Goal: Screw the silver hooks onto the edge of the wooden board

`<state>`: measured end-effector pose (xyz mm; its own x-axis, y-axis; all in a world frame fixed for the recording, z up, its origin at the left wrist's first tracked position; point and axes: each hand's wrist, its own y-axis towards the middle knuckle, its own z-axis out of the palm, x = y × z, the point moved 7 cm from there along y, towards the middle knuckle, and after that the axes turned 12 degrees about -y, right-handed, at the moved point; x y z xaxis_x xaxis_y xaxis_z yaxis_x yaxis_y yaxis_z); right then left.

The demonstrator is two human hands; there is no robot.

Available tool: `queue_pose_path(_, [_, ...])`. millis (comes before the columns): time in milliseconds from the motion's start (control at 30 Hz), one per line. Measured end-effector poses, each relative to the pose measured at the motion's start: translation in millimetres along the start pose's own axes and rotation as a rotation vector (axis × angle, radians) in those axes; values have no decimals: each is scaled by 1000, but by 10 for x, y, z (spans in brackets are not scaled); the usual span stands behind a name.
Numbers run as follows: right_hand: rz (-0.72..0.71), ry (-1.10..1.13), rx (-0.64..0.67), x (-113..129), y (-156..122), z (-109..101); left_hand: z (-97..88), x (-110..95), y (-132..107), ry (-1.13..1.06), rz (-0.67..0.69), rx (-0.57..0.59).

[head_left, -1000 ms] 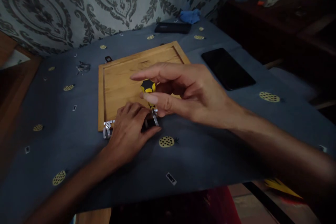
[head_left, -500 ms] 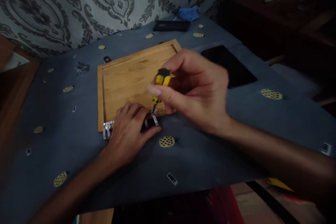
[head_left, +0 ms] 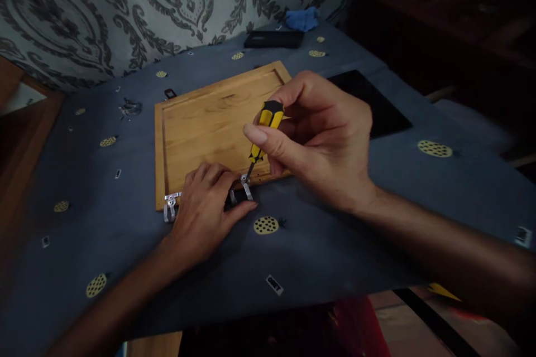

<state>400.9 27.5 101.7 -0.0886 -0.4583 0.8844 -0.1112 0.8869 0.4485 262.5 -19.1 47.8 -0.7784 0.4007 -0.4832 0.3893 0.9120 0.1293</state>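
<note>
A wooden board point(head_left: 201, 122) with a raised rim lies on a dark blue cloth. My right hand point(head_left: 322, 134) grips a small yellow and black screwdriver point(head_left: 263, 128), tilted, its tip down at a silver metal bracket point(head_left: 246, 187) on the board's near edge. My left hand point(head_left: 205, 212) lies flat over the near edge, pressing on the metal hardware there. A second silver bracket point(head_left: 171, 205) sticks out to the left of that hand.
A black phone point(head_left: 377, 103) lies right of the board, partly behind my right hand. A dark flat case point(head_left: 274, 39) and blue cloth point(head_left: 301, 18) sit at the back by the patterned wall. Small metal parts point(head_left: 130, 107) lie scattered at the left.
My right hand went from spread fingers over the screwdriver to a closed grip on its handle, which now leans to the right. My left hand has stayed in place.
</note>
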Motion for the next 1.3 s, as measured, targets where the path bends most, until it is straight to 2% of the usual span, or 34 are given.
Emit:
queue_pose_path(233, [43,-12,62,-15,-1,50,1,5,0,4,-16,5])
queue_pose_path(467, [-6,20,92,17,24,35,4,-1,3,8,-14,6])
queue_pose_path(833, [-3,-6,98,-30,-3,37,11,7,-1,-3,-19,17])
queue_pose_path(1033, [-37,-7,308,35,42,60,1,0,-7,-8,-7,10])
queue_pose_path(1300, [-10,-10,239,-25,9,71,0,9,-3,4,-4,-5])
